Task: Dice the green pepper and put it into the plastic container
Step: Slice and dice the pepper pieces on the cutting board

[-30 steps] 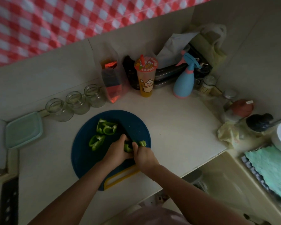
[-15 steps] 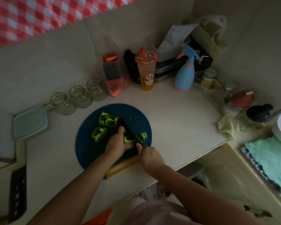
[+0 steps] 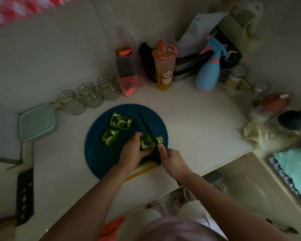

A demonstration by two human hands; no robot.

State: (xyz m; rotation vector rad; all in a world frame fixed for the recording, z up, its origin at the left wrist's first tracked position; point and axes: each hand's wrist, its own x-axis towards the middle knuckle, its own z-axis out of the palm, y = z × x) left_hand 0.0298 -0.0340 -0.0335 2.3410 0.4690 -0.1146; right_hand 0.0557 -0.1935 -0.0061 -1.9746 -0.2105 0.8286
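Dim kitchen desk (image 3: 198, 122); blue cutting board (image 3: 97, 153) near its front edge. Left hand (image 3: 131, 153), fingers curled, holds a green pepper piece (image 3: 146, 142) at the board's right side. Right hand (image 3: 172, 160) grips the knife (image 3: 144, 124), blade across that piece. Two larger pieces (image 3: 121, 121) lie uncut toward the board's back. Plastic container (image 3: 36, 121) sits at the desk's left edge (looks lidded). Judged early: most dicing and all transfer remain.
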